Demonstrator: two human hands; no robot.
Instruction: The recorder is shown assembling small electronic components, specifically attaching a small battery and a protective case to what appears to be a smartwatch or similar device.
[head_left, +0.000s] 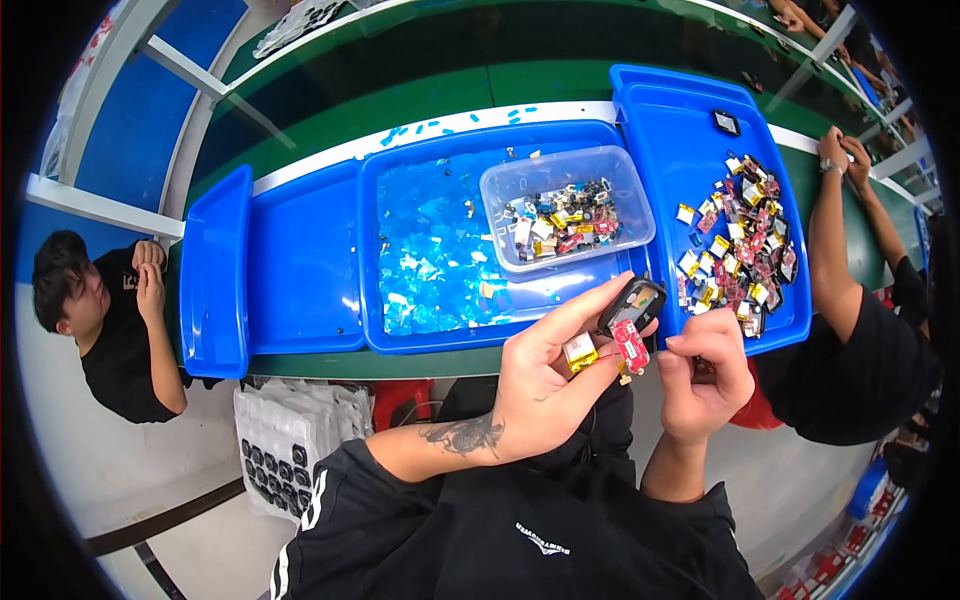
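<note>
Left hand (545, 375) holds a black case (638, 298), red board (630, 346) and battery (579, 351) seemingly already out; right hand (712, 375) curls narrow beside, contents hidden. Parts (738, 248) heap the right tray (675, 150), whether done, unclear.

A rounded black casing (617, 305) is held tilted in the left hand (540, 385), its inner side showing. Against its lower end sits a red circuit board (629, 346), with a silvery-white, yellow-edged battery (579, 351) just to the left.
</note>
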